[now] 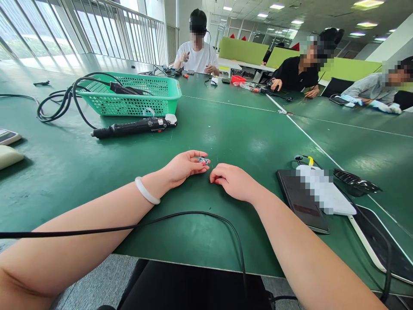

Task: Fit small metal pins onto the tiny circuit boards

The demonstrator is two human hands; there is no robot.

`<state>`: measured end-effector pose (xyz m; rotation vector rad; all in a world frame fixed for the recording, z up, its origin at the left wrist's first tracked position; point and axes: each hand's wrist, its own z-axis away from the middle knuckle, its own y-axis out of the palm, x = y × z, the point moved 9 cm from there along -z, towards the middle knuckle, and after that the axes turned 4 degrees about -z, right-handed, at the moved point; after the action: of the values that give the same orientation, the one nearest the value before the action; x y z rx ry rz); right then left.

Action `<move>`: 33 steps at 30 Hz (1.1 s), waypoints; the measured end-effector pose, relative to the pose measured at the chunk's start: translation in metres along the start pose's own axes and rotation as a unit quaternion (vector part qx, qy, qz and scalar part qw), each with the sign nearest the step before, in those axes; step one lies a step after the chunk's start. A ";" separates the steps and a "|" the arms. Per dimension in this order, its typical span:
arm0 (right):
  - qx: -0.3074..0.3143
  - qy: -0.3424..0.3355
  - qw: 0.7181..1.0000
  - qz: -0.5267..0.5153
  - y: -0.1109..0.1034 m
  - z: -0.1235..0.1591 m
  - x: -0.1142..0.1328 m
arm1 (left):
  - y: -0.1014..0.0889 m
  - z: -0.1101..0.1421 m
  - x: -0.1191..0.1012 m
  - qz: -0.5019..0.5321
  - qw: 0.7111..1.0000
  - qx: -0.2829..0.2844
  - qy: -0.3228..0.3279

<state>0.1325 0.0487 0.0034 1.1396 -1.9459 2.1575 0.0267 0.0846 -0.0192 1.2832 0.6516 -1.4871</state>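
Several small silvery pieces (203, 160), perhaps screws, lie in the fingers of my left hand (182, 168); they are too small to make out surely. This hand is curled around them just above the green table (180, 232), with a white bangle on its wrist. Close by on the right is my right hand (232, 181), its thumb and fingertips pinched together low over the table. Whether anything sits in that pinch is hidden. Beyond my hands, a black electric screwdriver (132, 128) lies on its side with its cord running left.
A green plastic basket (129, 105) holds black cable and an adapter. To the right lie a dark phone (301, 200), a white device (325, 189) and a white-edged tablet (383, 241). A black cable (193, 212) crosses over my left forearm. Several people sit across the table.
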 end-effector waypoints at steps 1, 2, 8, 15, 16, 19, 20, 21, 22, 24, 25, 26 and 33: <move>-0.007 0.003 1.000 -0.004 -0.002 0.001 -0.003 | 0.000 0.000 0.000 0.000 1.000 -0.001 0.000; -0.017 0.013 1.000 -0.006 -0.005 0.002 -0.006 | -0.001 0.000 0.000 -0.001 1.000 -0.002 0.001; -0.064 0.094 0.993 0.017 -0.013 0.005 -0.018 | 0.000 -0.001 0.001 -0.006 1.000 -0.004 -0.001; -0.061 0.105 0.992 0.038 -0.014 0.005 -0.018 | 0.001 0.000 0.001 -0.016 1.000 0.006 -0.006; -0.060 0.106 0.992 0.037 -0.014 0.004 -0.019 | 0.001 -0.001 0.002 -0.018 1.000 0.006 -0.007; -0.057 0.109 0.991 0.050 -0.012 0.003 -0.022 | 0.001 -0.001 0.003 -0.020 1.000 0.004 -0.009; -0.059 0.109 0.991 0.057 -0.013 0.002 -0.023 | 0.001 -0.001 0.003 -0.020 1.000 0.006 -0.009; -0.065 0.109 0.990 0.063 -0.014 0.002 -0.023 | 0.001 -0.001 0.003 -0.020 1.000 0.008 -0.007; -0.075 0.109 0.989 0.067 -0.016 0.003 -0.024 | 0.002 -0.001 0.003 -0.022 1.000 0.011 -0.005; -0.112 0.106 0.986 0.067 -0.024 0.005 -0.021 | 0.003 -0.001 0.003 -0.028 0.999 0.020 -0.002; -0.138 0.101 0.983 0.063 -0.028 0.007 -0.018 | 0.004 -0.001 0.003 -0.032 0.999 0.026 -0.001; -0.164 0.094 0.980 0.059 -0.033 0.008 -0.014 | 0.005 -0.001 0.003 -0.037 0.999 0.033 0.000; -0.247 0.032 0.965 0.084 -0.034 0.006 0.014 | 0.013 0.001 0.003 -0.044 0.996 0.077 0.016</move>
<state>0.1404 0.0449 0.0393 0.8337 -2.4267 1.5888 0.0384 0.0784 -0.0187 1.4138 0.6320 -1.6163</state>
